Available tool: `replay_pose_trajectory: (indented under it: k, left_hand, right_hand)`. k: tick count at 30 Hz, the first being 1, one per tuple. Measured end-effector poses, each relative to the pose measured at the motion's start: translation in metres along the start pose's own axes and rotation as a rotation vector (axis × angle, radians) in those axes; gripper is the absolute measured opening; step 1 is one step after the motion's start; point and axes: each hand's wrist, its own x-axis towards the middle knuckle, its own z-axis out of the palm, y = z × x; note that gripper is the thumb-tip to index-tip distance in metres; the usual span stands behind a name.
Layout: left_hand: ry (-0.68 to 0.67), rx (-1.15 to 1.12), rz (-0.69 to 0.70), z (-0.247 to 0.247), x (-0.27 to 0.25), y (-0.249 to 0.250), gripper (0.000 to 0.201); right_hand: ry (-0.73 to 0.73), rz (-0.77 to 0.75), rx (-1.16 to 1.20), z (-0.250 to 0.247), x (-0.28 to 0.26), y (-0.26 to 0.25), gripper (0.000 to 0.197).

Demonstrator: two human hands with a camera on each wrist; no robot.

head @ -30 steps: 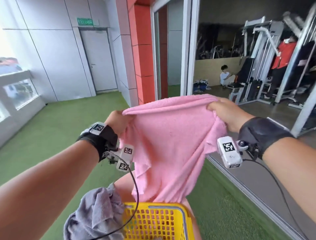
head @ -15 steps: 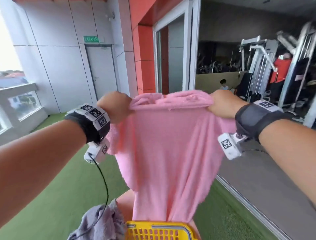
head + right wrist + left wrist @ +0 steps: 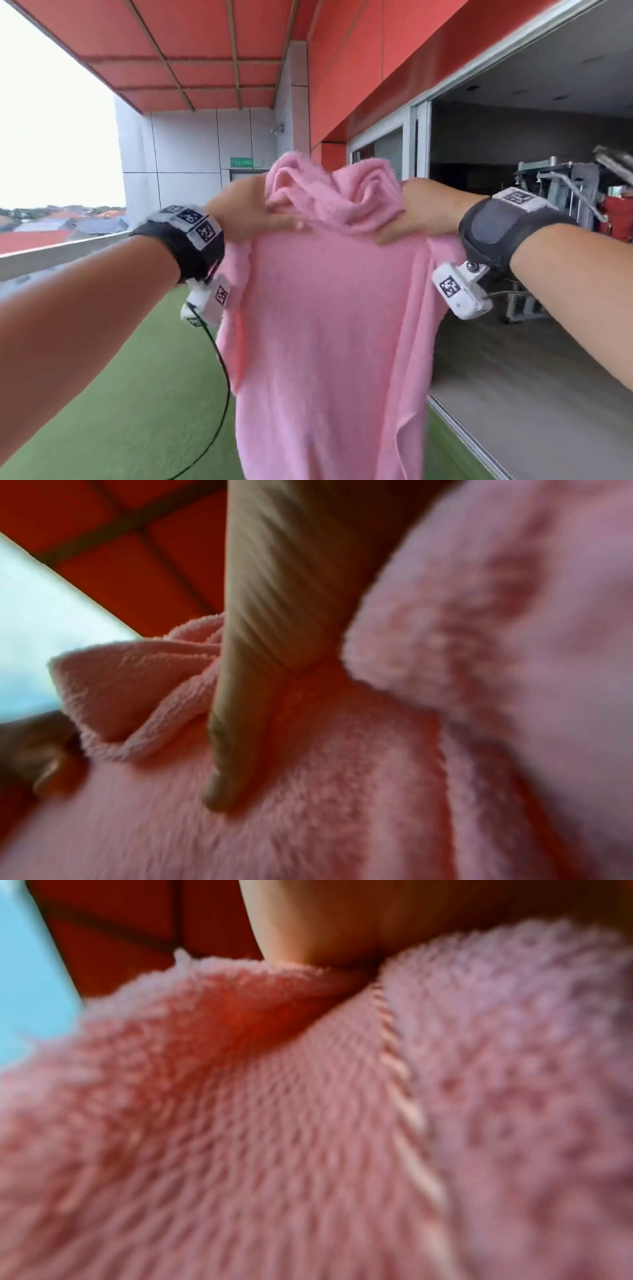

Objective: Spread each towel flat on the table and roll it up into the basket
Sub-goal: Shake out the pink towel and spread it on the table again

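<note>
Both hands hold a pink towel (image 3: 329,325) up in the air at chest height. The left hand (image 3: 239,209) grips the towel's top edge on one side, thumb across the near face, fingers hidden behind the cloth. The right hand (image 3: 424,209) grips the same edge on the other side, its thumb pressed onto the near face. Between the two grips the top edge bunches into loose folds that stand above the knuckles. Below the grips the towel hangs straight down over green turf (image 3: 130,394). Both wrist views are filled by blurred pink pile (image 3: 274,1123) (image 3: 308,791).
</note>
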Motion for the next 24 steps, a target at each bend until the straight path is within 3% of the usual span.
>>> replay_pose_trajectory:
  k: [3, 5, 7, 9, 12, 14, 16, 17, 19, 21, 24]
  left_hand:
    - [-0.163, 0.583, 0.008, -0.010, -0.002, 0.003, 0.061]
    - [-0.166, 0.711, -0.039, -0.011, 0.000, 0.003, 0.047]
    - [-0.110, 0.675, -0.054, -0.017, 0.002, 0.004, 0.039]
    - [-0.053, 0.573, -0.103, -0.023, 0.004, -0.001, 0.040]
    - [-0.067, 0.401, -0.212, -0.011, 0.005, -0.011, 0.022]
    - [0.031, 0.064, -0.320, 0.000, 0.003, -0.015, 0.012]
    - [0.142, -0.247, -0.325, 0.007, -0.001, -0.013, 0.019]
    - [0.138, -0.257, -0.295, 0.010, 0.000, -0.013, 0.024]
    - [0.047, -0.137, -0.172, 0.012, 0.000, -0.014, 0.042]
    - [-0.073, 0.159, -0.099, 0.008, -0.004, -0.009, 0.059]
    - [-0.091, 0.562, -0.090, 0.005, -0.004, -0.012, 0.047]
  right_hand:
    - [-0.110, -0.005, -0.595, -0.006, -0.003, -0.011, 0.043]
    - [-0.121, 0.001, -0.799, -0.007, 0.002, -0.014, 0.027]
    - [-0.097, 0.063, -0.821, -0.010, 0.007, -0.011, 0.016]
    - [-0.018, 0.166, -0.676, -0.013, 0.011, 0.002, 0.015]
    - [0.141, 0.293, -0.197, -0.015, 0.016, 0.020, 0.014]
    - [0.247, 0.316, 0.215, -0.012, 0.019, 0.023, 0.007]
    - [0.273, 0.301, 0.502, -0.009, 0.019, 0.024, 0.024]
    - [0.262, 0.285, 0.590, -0.009, 0.016, 0.023, 0.024]
    - [0.218, 0.258, 0.674, -0.012, 0.010, 0.024, 0.019]
    - [0.175, 0.271, 0.609, -0.017, 0.007, 0.029, 0.015]
    - [0.145, 0.280, 0.425, -0.018, 0.004, 0.018, 0.005]
